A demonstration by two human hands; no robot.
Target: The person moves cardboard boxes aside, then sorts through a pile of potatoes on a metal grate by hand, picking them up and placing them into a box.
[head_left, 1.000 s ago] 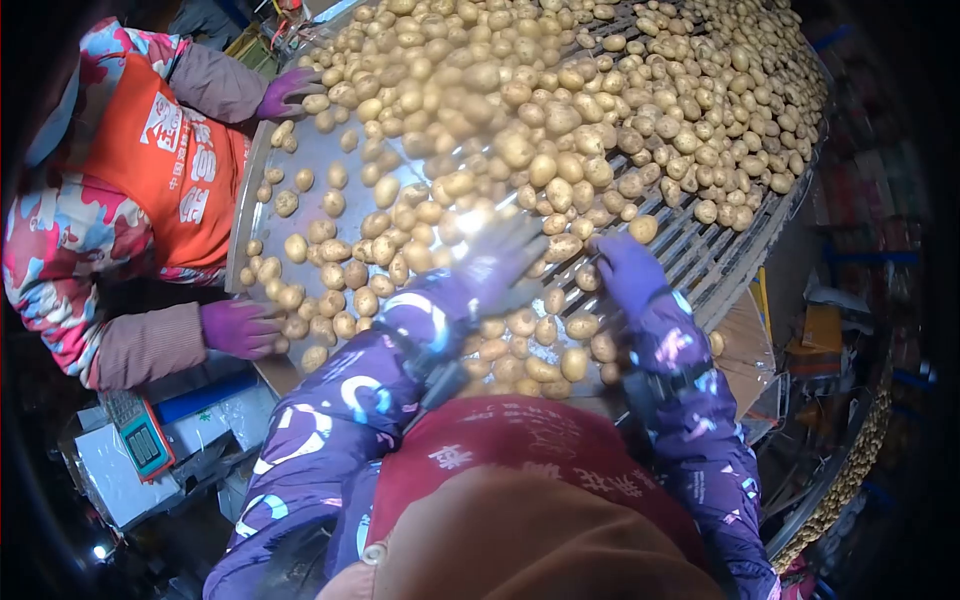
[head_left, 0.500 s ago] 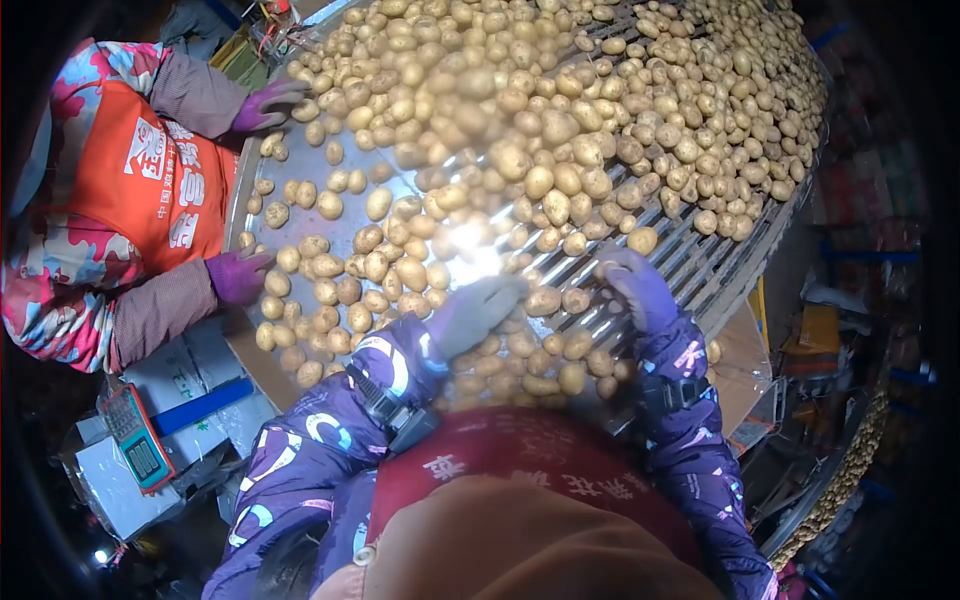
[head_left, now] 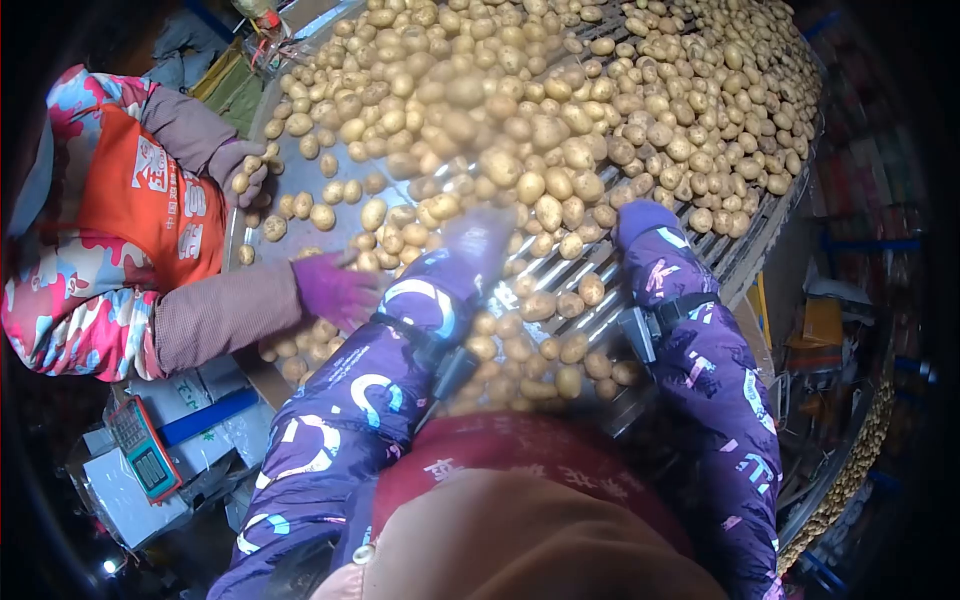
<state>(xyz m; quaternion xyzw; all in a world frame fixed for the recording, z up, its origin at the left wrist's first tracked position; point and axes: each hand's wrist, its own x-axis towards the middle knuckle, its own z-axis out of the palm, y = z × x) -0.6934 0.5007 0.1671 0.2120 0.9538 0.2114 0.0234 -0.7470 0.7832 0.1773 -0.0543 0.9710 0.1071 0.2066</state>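
My left hand [head_left: 478,240], in a glove, reaches forward among the potatoes [head_left: 548,212] on the sorting table. Motion smears its fingers, so I cannot make out whether it grips any. To the right, my right hand [head_left: 640,220], in a purple glove, lies at the edge of the heap over the metal slats [head_left: 568,268]. Its fingers are hidden beyond the sleeve. Several loose potatoes [head_left: 540,303] lie between my forearms, nearer my body.
A co-worker in an orange apron [head_left: 165,190] stands at the left. One of their gloved hands [head_left: 245,175] has potatoes at it; the other purple glove [head_left: 335,290] reaches beside my left sleeve. A digital scale [head_left: 145,450] sits on boxes at lower left.
Both my hands have moved forward, away from my body. The co-worker's nearer hand has reached right toward my left arm, and their farther hand has drawn back with potatoes at it.
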